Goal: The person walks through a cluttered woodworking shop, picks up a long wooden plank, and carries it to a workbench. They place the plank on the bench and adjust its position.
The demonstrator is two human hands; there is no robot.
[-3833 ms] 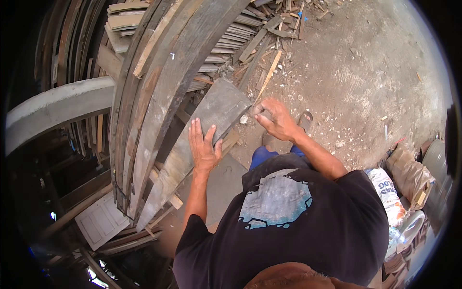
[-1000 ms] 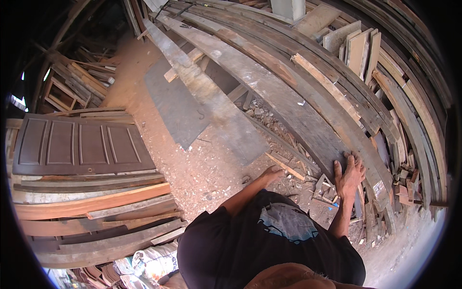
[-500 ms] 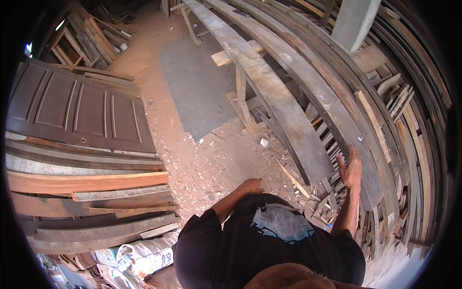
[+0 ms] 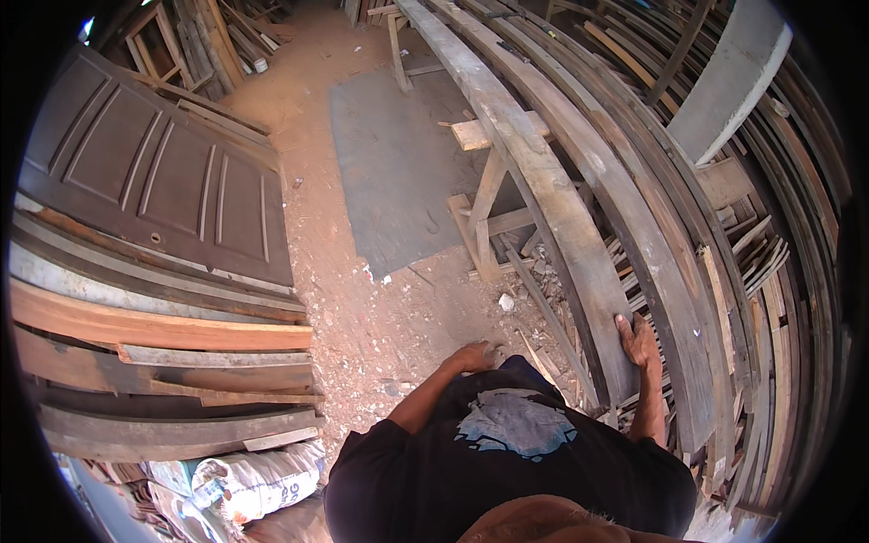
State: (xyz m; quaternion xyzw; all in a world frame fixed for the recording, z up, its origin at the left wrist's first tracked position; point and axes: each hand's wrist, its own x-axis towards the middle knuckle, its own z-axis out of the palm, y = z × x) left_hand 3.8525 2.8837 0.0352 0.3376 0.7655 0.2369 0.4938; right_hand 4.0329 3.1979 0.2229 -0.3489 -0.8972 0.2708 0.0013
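Note:
A long weathered wooden plank runs from the far top down to my right side, raised on a wooden sawhorse. My right hand is at the right edge of its near end. The thumb lies on the top face and the fingers go over the side, closed on the edge. A second long plank lies just right of it, apart from my hand. In front of my shirt, my left hand hangs over the floor, touching no plank. Its fingertips are blurred, so its grip is unclear.
Stacked boards and a brown panelled door line the left side. A grey sheet lies on the dirt floor. More long timber and a concrete post stand right. A white sack sits at lower left.
My right hand has moved from the second plank leftward onto the near plank's edge. My left hand has shifted slightly. The view has turned a little to the left.

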